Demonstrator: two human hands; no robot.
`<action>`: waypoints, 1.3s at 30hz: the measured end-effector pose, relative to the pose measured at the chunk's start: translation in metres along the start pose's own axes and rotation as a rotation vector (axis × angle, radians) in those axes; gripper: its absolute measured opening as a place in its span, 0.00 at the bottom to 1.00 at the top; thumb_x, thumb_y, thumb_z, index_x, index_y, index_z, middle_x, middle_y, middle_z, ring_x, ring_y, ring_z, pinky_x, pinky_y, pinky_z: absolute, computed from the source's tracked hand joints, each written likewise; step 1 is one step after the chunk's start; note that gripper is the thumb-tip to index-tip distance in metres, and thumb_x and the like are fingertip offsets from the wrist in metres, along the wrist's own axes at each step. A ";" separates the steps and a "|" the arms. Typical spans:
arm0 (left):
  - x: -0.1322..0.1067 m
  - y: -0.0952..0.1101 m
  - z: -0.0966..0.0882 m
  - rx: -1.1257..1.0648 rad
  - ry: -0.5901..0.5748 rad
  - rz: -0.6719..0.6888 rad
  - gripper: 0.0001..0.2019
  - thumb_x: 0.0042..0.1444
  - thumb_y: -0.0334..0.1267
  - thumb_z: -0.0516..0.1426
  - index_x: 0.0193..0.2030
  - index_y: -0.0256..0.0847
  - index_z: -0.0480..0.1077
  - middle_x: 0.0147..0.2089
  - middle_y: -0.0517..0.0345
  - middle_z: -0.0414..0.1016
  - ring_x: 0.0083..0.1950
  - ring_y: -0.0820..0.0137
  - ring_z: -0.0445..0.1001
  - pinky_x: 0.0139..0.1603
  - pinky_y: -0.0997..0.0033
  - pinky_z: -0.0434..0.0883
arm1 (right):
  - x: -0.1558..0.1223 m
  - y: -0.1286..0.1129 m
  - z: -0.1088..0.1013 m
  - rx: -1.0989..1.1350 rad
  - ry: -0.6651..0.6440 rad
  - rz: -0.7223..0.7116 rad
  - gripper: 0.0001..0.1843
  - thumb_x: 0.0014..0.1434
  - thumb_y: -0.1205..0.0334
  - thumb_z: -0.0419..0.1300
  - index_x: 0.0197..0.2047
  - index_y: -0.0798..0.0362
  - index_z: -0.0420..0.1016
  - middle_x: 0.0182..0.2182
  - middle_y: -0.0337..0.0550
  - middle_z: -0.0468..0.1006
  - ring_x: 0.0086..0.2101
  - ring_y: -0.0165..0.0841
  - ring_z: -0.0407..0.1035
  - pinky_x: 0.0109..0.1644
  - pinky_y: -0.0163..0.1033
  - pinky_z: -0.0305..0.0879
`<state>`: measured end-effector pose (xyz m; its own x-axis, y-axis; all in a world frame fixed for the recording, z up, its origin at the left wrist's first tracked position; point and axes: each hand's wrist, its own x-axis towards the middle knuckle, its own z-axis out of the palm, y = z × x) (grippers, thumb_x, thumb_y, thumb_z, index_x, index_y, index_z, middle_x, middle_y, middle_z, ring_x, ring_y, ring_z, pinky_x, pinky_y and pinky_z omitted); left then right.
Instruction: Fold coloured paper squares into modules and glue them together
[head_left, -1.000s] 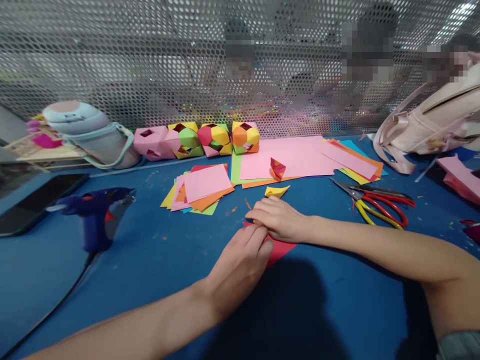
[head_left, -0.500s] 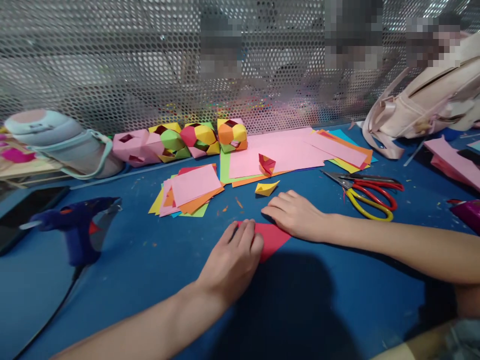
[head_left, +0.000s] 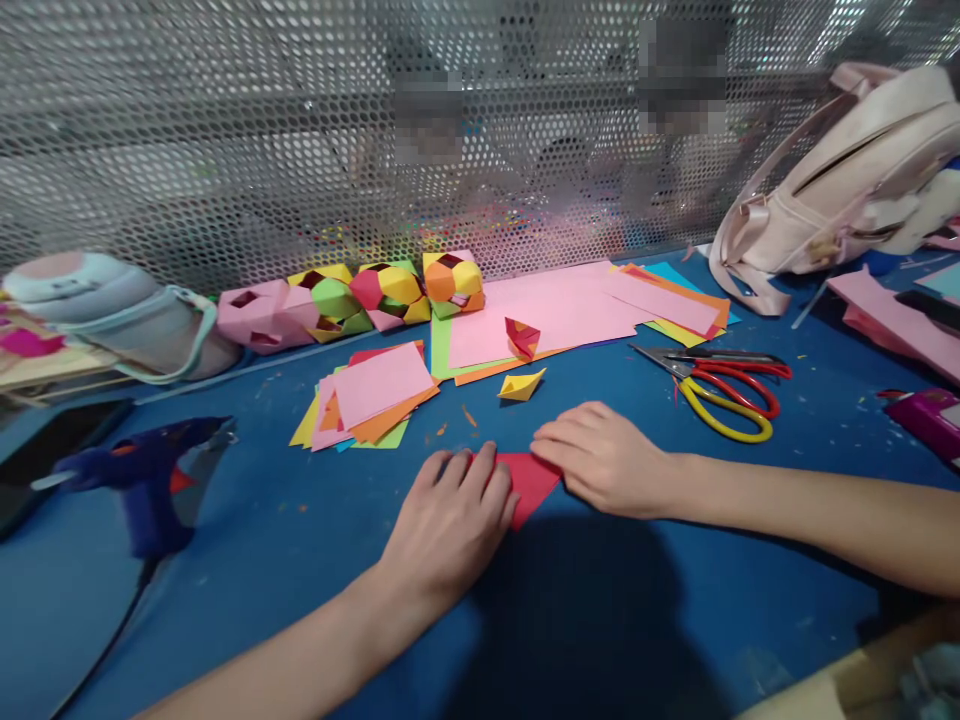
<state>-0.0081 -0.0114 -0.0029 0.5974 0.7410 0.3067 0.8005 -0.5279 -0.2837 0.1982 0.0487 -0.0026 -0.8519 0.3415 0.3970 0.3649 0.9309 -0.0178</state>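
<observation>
Here's the red paper (head_left: 531, 488) on the blue counter (head_left: 300, 590)! Left hand (head_left: 452, 515), fingers bent over its nine-o'clock side, any pinch hidden; right hand (head_left: 607, 462) outstretched at its two-o'clock corner; yellow folded piece (head_left: 522, 386) at twelve.

The left hand (head_left: 448, 520) lies palm down with fingers (head_left: 478, 476) bent, its bare forearm (head_left: 319, 645) slanting in from the lower left, while the right hand (head_left: 606, 460), palm down, points loosely extended fingers toward it, just apart.
</observation>
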 end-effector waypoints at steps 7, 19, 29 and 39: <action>-0.006 -0.009 0.003 0.040 0.000 0.059 0.17 0.61 0.36 0.44 0.30 0.33 0.71 0.36 0.34 0.77 0.35 0.55 0.76 0.37 0.56 0.70 | 0.006 -0.017 0.009 0.117 -0.074 -0.075 0.22 0.64 0.56 0.47 0.53 0.64 0.65 0.46 0.53 0.75 0.48 0.39 0.65 0.52 0.44 0.55; -0.001 -0.026 -0.015 0.031 -0.296 -0.024 0.09 0.55 0.30 0.49 0.29 0.37 0.68 0.26 0.52 0.70 0.28 0.59 0.71 0.32 0.57 0.71 | 0.000 0.002 -0.013 -0.016 -0.148 -0.019 0.14 0.63 0.60 0.49 0.37 0.58 0.73 0.26 0.45 0.75 0.31 0.33 0.65 0.52 0.46 0.52; -0.004 -0.025 0.007 -0.432 -0.005 -0.045 0.15 0.59 0.35 0.49 0.52 0.34 0.62 0.55 0.41 0.67 0.55 0.60 0.67 0.53 0.60 0.67 | 0.007 0.013 -0.030 0.189 -0.281 -0.024 0.31 0.54 0.50 0.60 0.56 0.61 0.62 0.48 0.53 0.72 0.46 0.41 0.64 0.51 0.45 0.56; 0.009 -0.018 0.000 -0.596 -0.005 -0.155 0.09 0.60 0.36 0.48 0.41 0.37 0.67 0.35 0.53 0.75 0.35 0.68 0.72 0.36 0.68 0.69 | 0.013 0.016 -0.015 0.392 -0.047 0.272 0.10 0.60 0.69 0.54 0.43 0.55 0.73 0.39 0.43 0.79 0.40 0.33 0.70 0.46 0.39 0.61</action>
<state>-0.0170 0.0044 0.0049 0.4730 0.8286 0.2995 0.7680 -0.5543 0.3207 0.1982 0.0664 0.0162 -0.7644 0.5766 0.2883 0.4157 0.7827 -0.4633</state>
